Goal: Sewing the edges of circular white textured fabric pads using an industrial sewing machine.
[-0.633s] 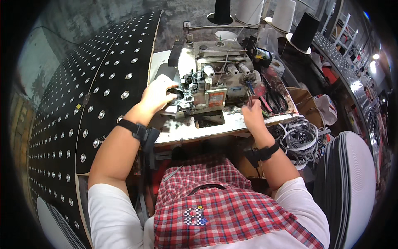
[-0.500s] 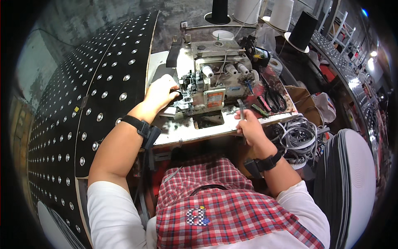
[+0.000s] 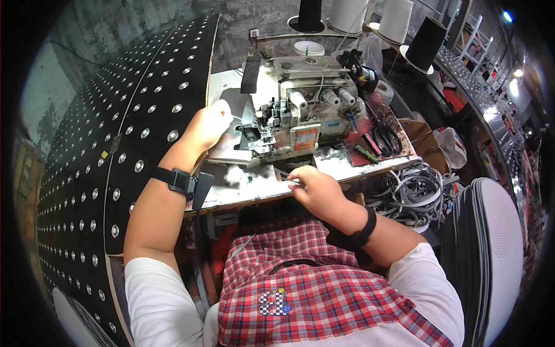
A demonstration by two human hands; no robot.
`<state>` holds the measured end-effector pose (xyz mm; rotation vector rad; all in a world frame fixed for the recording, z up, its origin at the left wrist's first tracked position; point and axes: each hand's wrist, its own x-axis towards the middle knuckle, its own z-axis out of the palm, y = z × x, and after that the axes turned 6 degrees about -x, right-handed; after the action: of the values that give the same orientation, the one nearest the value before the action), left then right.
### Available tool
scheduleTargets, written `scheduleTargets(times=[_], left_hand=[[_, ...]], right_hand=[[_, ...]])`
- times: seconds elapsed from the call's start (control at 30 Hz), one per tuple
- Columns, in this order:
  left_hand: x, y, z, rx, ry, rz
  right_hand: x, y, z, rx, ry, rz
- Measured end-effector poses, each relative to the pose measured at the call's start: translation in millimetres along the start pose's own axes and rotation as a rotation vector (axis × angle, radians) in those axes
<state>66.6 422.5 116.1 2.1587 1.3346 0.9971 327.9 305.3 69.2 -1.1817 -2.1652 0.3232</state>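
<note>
The overlock sewing machine (image 3: pixel 315 115) stands on a white tabletop (image 3: pixel 341 166) in front of the seated person and serves as the reference for every other place here. The left hand (image 3: pixel 207 128) is just left of the machine, over the flat metal plate (image 3: pixel 231 143) beside the needle area. Its fingers are curled in; a thin pale line shows by their tips, but whether they grip anything cannot be told. Keeping that hand to the side probably leaves the lit needle area open to view.

The right hand (image 3: pixel 318 189) is in front of the machine, low over the near edge of the tabletop. Its thumb and fingers are pinched together on slender metal tweezers (image 3: pixel 283 174), which point leftward, below the needle area. Such a light pinch seems suited to fine work, since the narrow tips can reach where fingertips would be too thick.

Right of the machine, black-handled scissors (image 3: pixel 385 140) and a small green-handled tool (image 3: pixel 365 154) lie on a red mat (image 3: pixel 355 143), presumably for easy reach. A black thread cone (image 3: pixel 310 13) and a white thread cone (image 3: pixel 347 14) stand behind the machine, likely there to feed it. Coiled grey-and-white strips (image 3: pixel 419 196) hang farther right, beyond the tabletop edge.
</note>
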Motion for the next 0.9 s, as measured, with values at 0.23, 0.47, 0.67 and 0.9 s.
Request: scheduleTargets(times=[0.23,0.47,0.67,0.9], left_hand=[[-1.7,-6.8,-24.1,-0.006,0.116,0.028],[-5.7,5.5,-29.1,-0.552,-0.020,-0.191],[-4.1,27.1,-14.0,-0.707,-0.033,-0.235],[-11.7,30.5,-31.3,0.064,0.101,0.087]], right_hand=[[70.1,-29.5,50.4,-0.251,0.081,-0.504],[74.6,-30.7,50.3,-0.338,0.155,-0.426],[70.4,-34.1,36.9,-0.344,0.096,-0.451],[114.1,-54.6,62.3,-0.349,-0.407,-0.392]])
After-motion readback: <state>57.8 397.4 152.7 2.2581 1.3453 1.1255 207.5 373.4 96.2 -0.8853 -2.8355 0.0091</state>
